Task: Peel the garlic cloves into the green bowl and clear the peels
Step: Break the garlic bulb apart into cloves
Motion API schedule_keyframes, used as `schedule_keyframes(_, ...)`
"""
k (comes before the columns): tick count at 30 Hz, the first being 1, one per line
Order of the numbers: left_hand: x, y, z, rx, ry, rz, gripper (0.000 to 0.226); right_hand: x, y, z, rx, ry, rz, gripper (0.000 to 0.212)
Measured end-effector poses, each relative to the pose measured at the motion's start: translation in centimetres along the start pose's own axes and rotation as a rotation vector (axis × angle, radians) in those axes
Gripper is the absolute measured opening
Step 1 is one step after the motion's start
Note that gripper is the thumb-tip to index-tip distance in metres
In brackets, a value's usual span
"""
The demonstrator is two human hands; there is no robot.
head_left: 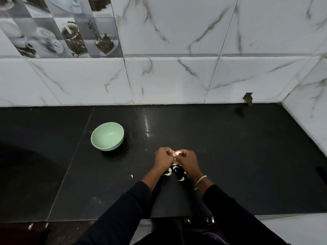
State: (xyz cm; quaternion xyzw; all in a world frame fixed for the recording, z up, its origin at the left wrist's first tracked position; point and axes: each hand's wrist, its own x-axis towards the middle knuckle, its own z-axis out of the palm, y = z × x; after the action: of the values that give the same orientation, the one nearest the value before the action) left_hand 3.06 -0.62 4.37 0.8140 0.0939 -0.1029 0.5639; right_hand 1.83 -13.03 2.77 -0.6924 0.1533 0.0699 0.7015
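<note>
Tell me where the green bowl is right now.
In the head view the green bowl stands on the black counter, left of centre, beyond and left of the left hand, which with the right hand pinches a garlic clove.

The bowl stands on the surface, left of and behind the peels. The peels lie near the surface's front middle, with one scrap apart to their left. A clove is held above the peels. The wall rises behind the surface and at its right.
</note>
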Motion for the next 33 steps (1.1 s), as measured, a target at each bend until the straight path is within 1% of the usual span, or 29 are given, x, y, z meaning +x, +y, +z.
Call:
schedule_keyframes(5, 0.4, -1.1, -0.2, -0.059, -0.034, -0.071, 0.021, 0.2, 0.2, -0.4, 0.092, -0.102, 0.062, 0.013)
schedule_keyframes(8, 0.6, -1.9, -0.2, -0.053, -0.080, -0.081, 0.021, 0.2, 0.0, -0.7, 0.031, -0.110, 0.124, 0.015)
schedule_keyframes(11, 0.7, -2.1, -0.3, 0.040, -0.087, -0.015, 0.024, 0.3, -0.2, -1.2, -0.080, -0.103, 0.111, 0.012)
schedule_keyframes(14, 0.2, -1.8, -0.5, 0.144, -0.101, 0.066, 0.020, 0.3, -0.3, -1.3, -0.120, -0.116, 0.089, 0.008)
schedule_keyframes(18, 0.1, -1.8, -0.8, 0.270, -0.078, 0.155, 0.017, 0.1, -0.7, -0.9, -0.078, -0.105, 0.094, 0.011)
schedule_keyframes(22, -0.6, -1.4, -0.3, 0.342, -0.025, 0.179, 0.017, 0.1, -0.5, 0.1, -0.017, -0.028, 0.079, 0.012)
schedule_keyframes(25, -0.5, -1.2, -0.4, 0.355, 0.039, 0.182, 0.017, -0.1, 0.0, 0.9, 0.001, -0.024, 0.052, 0.017)
schedule_keyframes(29, 0.0, -1.3, -0.6, 0.330, 0.028, 0.180, 0.017, 0.2, 0.3, 0.6, 0.040, -0.035, 0.064, 0.019)
schedule_keyframes(31, 0.0, -1.3, -0.5, 0.269, 0.057, 0.163, 0.019, 0.3, 0.1, 0.4, 0.081, -0.039, 0.086, 0.020)
schedule_keyframes(33, 0.2, -1.3, -0.4, 0.155, 0.090, 0.130, 0.021, 0.2, -0.4, 0.3, 0.172, -0.054, 0.107, 0.017)
